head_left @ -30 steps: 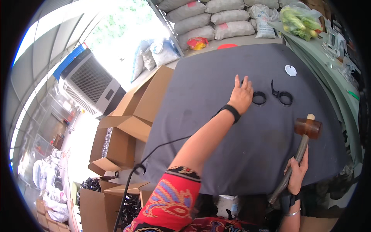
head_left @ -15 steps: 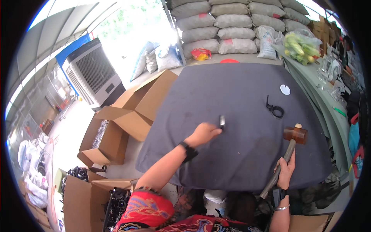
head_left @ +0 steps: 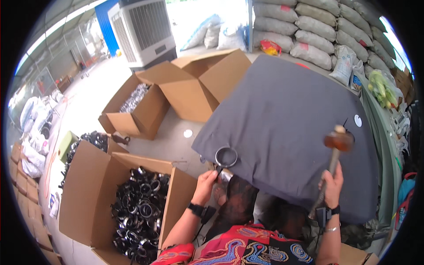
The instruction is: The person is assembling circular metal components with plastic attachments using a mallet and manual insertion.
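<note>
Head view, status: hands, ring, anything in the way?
Left hand holding black ring at table's near-left corner. Right hand gripping mallet. Carton wall between left hand and piled rings.

Grey-clothed table [head_left: 282, 110]: one. Hands: two, left hand [head_left: 206, 185] by table's near-left edge, right hand [head_left: 332, 181] over table's right part. Brown-headed mallet [head_left: 339, 142]: one, over table's right part. Ring clamp [head_left: 217, 158] at table's near-left edge: one. White discs [head_left: 358, 120]: two, one on table, one on floor left of table. Open cardboard boxes [head_left: 81, 194] left of table: three. Air cooler [head_left: 150, 31] beyond table, leftward: one.
</note>
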Tool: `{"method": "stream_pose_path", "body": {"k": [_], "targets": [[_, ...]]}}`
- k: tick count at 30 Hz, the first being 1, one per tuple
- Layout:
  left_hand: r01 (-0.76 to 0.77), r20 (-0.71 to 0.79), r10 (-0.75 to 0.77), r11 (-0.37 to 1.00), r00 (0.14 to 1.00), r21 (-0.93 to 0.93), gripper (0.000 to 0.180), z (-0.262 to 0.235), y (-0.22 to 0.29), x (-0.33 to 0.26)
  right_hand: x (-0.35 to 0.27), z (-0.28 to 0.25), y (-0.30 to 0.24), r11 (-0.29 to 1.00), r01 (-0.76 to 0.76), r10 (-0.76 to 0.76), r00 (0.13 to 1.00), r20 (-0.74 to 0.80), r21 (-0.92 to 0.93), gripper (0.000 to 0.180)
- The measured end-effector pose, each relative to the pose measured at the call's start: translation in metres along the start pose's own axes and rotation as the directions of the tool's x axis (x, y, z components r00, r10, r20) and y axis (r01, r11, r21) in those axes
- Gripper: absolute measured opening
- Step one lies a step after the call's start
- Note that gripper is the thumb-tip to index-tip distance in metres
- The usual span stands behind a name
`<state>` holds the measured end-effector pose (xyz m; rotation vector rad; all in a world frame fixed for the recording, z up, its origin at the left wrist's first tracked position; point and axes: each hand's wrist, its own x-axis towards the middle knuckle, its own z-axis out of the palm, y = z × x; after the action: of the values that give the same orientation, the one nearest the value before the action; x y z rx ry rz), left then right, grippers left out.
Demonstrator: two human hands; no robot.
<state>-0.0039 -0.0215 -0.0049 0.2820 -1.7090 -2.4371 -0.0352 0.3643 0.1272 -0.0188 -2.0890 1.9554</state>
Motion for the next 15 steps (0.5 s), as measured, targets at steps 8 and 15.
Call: {"method": "stream_pose_path", "body": {"k": [8,15], "targets": [[-0.005,0.136,0.018,0.996,0.991,-0.094,0.026,-0.010,-0.006,0.030,0.025,0.145,-0.069,0.865,0.439,-0.148,0.686,0.713,-0.243,0.066],[-0.007,0.098,0.017,0.995,0.995,-0.102,0.024,0.006,0.003,0.017,0.025,0.200,-0.034,0.622,0.773,-0.568,0.554,0.609,-0.124,0.070]]}}
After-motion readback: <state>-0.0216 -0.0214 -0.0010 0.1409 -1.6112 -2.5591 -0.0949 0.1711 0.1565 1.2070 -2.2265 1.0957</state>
